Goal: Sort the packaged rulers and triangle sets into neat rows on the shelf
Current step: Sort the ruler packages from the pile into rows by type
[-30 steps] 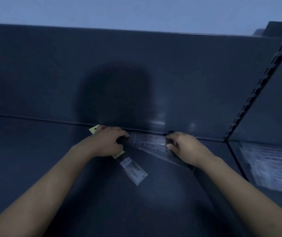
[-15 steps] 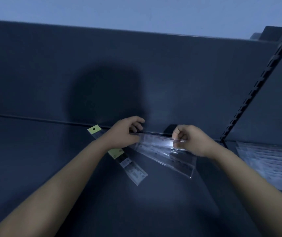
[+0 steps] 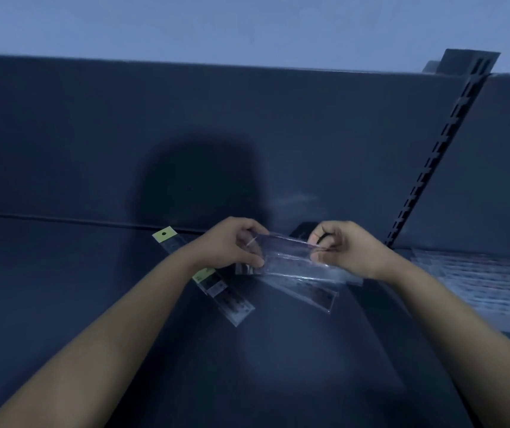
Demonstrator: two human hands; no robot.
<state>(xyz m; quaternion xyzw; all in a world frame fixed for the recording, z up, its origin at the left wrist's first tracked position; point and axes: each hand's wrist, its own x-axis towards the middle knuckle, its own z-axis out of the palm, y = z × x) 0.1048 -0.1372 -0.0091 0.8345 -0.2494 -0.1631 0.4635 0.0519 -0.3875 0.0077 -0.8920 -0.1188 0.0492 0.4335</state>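
A clear packaged ruler [image 3: 287,247] is held level just above the dark shelf [image 3: 62,288]. My left hand [image 3: 232,245] pinches its left end and my right hand [image 3: 345,247] pinches its right end. Under it lie more clear ruler packs [image 3: 309,288], fanned toward the right. A ruler pack with a yellow header card [image 3: 216,285] lies slanted on the shelf, partly hidden under my left wrist.
The shelf's dark back panel [image 3: 185,134] rises behind my hands. A slotted upright [image 3: 433,159] divides this bay from the right one, where a stack of clear packages [image 3: 488,279] lies. A small dark object [image 3: 304,228] sits at the back edge.
Both hands have lifted the top clear ruler off the pile and turned it level. The hands moved slightly up and closer to the back panel.
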